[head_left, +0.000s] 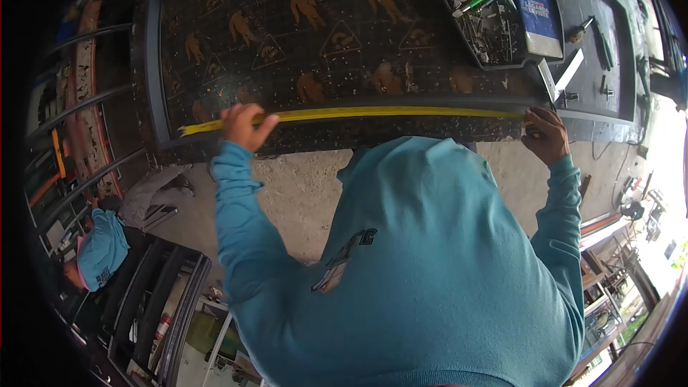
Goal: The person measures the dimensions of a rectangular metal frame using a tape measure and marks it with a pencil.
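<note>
A yellow tape measure (380, 112) is stretched along the near edge of a dark panel, over its grey metal frame. My left hand (247, 127) is closed around the blade near its left end, thumb to the right. The tape's free end sticks out beyond my fingers. At the other end, my right hand (547, 135) grips the tape measure's case, which is mostly hidden by my fingers. Just above my right hand lies a metal square (566, 75).
A black tray (487, 57) holds loose screws, a green pen and a blue-and-white box (539, 18). A screwdriver (583, 31) and a dark-handled tool (604, 44) lie to its right. At lower left, another person (104, 247) is near dark metal frames (147, 301).
</note>
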Demonstrator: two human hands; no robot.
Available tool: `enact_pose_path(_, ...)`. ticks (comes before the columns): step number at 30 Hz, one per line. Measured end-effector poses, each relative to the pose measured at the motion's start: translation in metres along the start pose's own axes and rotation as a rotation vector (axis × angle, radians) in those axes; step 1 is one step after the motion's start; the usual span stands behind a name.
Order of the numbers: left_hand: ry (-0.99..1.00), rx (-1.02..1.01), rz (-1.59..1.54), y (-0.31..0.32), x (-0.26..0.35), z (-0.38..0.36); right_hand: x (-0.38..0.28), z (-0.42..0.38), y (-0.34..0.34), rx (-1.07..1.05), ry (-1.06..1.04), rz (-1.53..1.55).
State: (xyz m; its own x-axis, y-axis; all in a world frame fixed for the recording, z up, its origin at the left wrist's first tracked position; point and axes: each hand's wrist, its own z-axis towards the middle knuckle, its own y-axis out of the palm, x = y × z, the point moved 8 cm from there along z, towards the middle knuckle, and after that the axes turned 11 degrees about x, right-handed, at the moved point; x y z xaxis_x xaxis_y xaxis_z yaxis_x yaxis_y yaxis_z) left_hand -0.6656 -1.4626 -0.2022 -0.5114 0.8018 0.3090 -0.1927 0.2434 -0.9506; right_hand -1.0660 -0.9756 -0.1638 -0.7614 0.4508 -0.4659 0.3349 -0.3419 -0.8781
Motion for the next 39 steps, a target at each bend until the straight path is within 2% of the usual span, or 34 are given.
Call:
enact_pose_path(6,0.059,0.187,-0.124,0.059,0.175,0.029,0.088,-0.036,-0.043,0.019,-0.035,-0.012)
enact_pose_path(8,0.079,0.262,-0.149,0.086,0.229,0.041,0.138,-0.047,-0.058,0.037,0.062,-0.004)
enact_pose_path(12,-0.054,0.108,-0.132,0.133,0.303,0.061,0.201,-0.060,-0.084,-0.012,0.046,0.021)
enact_pose_path(15,-0.065,0.051,-0.051,0.155,0.342,0.064,0.257,-0.072,-0.095,-0.052,0.174,0.067)
enact_pose_path(18,-0.128,-0.002,-0.029,0.162,0.363,0.064,0.268,-0.065,-0.108,-0.035,0.024,-0.015)
enact_pose_path(22,-0.157,0.022,-0.013,0.162,0.373,0.065,0.276,-0.058,-0.116,-0.033,0.000,0.016)
enact_pose_path(27,-0.163,-0.064,0.031,0.167,0.380,0.070,0.285,-0.055,-0.119,-0.037,0.005,0.008)
enact_pose_path(39,-0.120,0.010,-0.012,0.169,0.380,0.067,0.277,-0.052,-0.120,-0.060,-0.047,-0.043)
